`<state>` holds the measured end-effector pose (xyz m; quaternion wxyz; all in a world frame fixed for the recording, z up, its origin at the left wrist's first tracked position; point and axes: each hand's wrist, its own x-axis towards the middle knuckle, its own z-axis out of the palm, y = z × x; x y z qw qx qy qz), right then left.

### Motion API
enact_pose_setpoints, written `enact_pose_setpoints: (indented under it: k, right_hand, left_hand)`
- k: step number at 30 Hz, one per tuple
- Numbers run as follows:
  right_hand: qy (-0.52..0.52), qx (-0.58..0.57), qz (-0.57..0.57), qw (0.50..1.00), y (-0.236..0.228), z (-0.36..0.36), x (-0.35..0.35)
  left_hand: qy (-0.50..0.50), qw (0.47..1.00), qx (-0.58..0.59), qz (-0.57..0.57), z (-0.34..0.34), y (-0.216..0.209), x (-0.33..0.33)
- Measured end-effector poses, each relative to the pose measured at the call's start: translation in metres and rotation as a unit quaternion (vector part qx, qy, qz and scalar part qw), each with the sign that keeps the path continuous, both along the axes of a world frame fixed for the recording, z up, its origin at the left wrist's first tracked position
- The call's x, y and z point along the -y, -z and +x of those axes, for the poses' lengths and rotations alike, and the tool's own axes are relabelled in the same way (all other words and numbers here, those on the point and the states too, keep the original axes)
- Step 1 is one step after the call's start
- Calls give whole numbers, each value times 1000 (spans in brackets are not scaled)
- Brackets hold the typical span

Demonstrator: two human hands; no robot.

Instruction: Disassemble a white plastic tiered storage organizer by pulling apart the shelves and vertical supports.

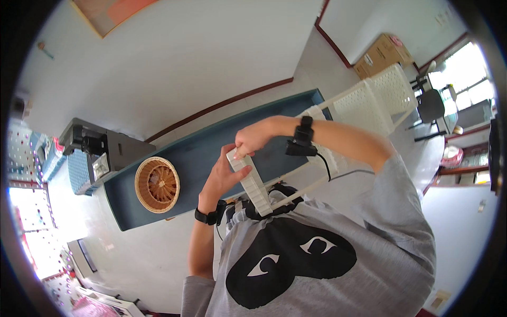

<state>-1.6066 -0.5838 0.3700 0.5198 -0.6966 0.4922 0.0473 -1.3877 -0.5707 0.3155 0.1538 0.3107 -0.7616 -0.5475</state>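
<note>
A white plastic rack with perforated shelves (pixel 364 108) lies sideways over the right part of the dark blue table and reaches past its end. Its nearest tier is a ribbed white panel (pixel 257 189), joined to the others by a thin white post (pixel 298 195). My left hand (pixel 221 179) is closed round the panel's left edge, the thumb lying across the ribs. Bent over the panel's far corner is my right hand (pixel 253 138), its fingers closed there. What the right fingertips press on is partly hidden.
A round wicker basket (pixel 157 185) stands on the left part of the dark blue table (pixel 203 145), which has a raised rim. Beyond the table's left end is a grey cabinet (pixel 127 150) with a black machine (pixel 84 140). Cardboard boxes (pixel 383 55) and a black chair (pixel 430 105) stand far right.
</note>
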Motion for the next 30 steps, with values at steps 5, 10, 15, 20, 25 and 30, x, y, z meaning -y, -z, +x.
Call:
enact_pose_setpoints:
  k: [5, 10, 15, 20, 25, 30]
  right_hand:
    - [3, 25, 26, 999, 9, 2, -4]
    - [-14, 31, -50, 998, 11, 0, -14]
    - [-15, 49, -87, 995, 4, 0, -16]
    - [-3, 19, -106, 994, 1, 7, -20]
    - [19, 5, -110, 994, -17, 4, -31]
    - [-65, -138, -531, 834, -38, 3, -130]
  left_hand:
    - [10, 1000, 19, -3, 2, -6, -4]
    - [-7, 999, 14, 35, 3, -5, -3]
    - [-10, 998, 0, 60, 8, 3, -3]
    - [-35, 996, -13, 85, 15, 7, -2]
    - [-21, 994, -34, 103, 17, 9, -2]
    - [-46, 989, -90, 104, 16, 19, -7]
